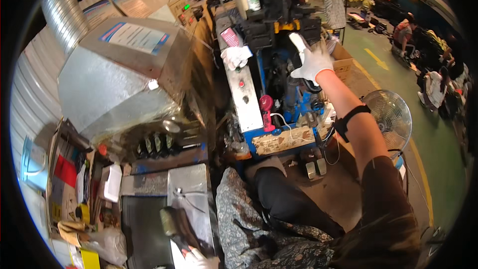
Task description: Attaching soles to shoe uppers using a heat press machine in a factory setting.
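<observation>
though blurred, left grip [201, 261] apparently pinched on a dark, rounded oblong [172, 223], white-gloved right grip [314, 64] spread

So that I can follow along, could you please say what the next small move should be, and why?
Perhaps firm up the left hand's grasp on the dark shoe-like piece: the fingers are at its near end, by the metal plate, though how firmly they grip is unclear. The right hand is away at the machine.
</observation>
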Action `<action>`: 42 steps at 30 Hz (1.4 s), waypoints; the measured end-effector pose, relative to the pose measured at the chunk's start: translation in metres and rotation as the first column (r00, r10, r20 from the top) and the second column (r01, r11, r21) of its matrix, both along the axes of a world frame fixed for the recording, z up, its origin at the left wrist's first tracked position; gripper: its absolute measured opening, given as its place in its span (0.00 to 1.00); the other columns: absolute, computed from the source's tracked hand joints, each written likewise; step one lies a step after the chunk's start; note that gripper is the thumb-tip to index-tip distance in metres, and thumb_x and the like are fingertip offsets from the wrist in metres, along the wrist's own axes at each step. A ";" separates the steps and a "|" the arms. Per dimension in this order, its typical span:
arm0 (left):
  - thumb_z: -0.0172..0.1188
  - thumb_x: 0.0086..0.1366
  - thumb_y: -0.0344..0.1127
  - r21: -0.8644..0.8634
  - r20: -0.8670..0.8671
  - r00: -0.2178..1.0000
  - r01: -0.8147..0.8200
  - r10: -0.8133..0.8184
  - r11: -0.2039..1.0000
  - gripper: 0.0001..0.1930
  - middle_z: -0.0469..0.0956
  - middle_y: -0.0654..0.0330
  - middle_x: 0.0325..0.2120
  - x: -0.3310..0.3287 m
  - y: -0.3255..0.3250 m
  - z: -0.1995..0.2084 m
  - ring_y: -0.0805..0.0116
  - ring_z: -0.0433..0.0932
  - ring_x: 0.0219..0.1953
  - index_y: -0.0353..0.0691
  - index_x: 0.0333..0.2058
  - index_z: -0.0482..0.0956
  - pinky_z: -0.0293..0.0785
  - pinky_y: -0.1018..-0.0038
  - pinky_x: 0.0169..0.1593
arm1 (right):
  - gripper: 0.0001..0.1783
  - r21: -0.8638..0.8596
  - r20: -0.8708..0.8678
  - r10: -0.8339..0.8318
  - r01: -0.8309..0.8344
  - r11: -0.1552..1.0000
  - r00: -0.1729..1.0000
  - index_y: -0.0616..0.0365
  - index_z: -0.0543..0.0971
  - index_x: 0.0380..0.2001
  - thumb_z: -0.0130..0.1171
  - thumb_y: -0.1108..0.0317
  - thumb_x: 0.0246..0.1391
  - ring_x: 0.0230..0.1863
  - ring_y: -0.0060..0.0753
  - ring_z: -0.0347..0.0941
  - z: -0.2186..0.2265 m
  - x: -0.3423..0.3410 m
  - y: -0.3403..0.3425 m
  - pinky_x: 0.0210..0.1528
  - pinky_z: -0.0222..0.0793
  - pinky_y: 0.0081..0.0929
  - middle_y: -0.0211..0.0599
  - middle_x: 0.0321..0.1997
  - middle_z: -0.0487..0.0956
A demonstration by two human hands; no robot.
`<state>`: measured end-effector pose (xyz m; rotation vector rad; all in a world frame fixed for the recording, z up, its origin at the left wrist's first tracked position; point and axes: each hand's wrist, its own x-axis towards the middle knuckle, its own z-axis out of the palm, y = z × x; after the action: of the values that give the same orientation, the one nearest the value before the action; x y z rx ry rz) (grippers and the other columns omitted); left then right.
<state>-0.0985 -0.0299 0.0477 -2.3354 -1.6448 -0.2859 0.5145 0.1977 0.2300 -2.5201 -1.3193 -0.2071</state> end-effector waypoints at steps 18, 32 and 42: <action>0.61 0.74 0.39 -0.110 0.753 -0.442 0.645 0.487 0.756 0.27 0.79 0.58 0.52 0.145 0.105 0.008 0.68 0.80 0.50 0.34 0.66 0.69 0.79 0.69 0.55 | 0.77 0.735 -0.603 0.795 -0.433 0.522 -0.066 0.58 0.40 0.81 0.75 0.30 0.45 0.70 0.54 0.68 -0.162 -0.238 -0.169 0.72 0.63 0.50 0.56 0.77 0.59; 0.70 0.55 0.35 -0.029 0.595 0.701 -0.470 0.393 0.882 0.30 0.76 0.43 0.44 -0.034 0.093 -0.022 0.43 0.76 0.48 0.32 0.56 0.73 0.73 0.55 0.55 | 0.42 0.258 -0.620 -0.083 -0.303 0.918 -0.780 0.73 0.64 0.72 0.57 0.65 0.55 0.62 0.44 0.79 -0.221 -0.266 -0.151 0.65 0.74 0.36 0.55 0.69 0.76; 0.73 0.52 0.39 -0.329 0.761 0.249 -0.647 0.599 0.688 0.36 0.84 0.50 0.37 -0.109 0.121 -0.093 0.50 0.84 0.41 0.27 0.58 0.73 0.79 0.62 0.53 | 0.41 0.288 -0.632 0.735 -0.805 0.519 0.248 0.61 0.65 0.72 0.62 0.49 0.63 0.66 0.54 0.74 -0.211 -0.400 0.072 0.67 0.68 0.40 0.58 0.65 0.77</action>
<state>-0.2080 0.0912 -0.0456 -1.2196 -2.7778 -1.4013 0.1143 0.2694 0.0186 -1.3409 -1.9799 0.9668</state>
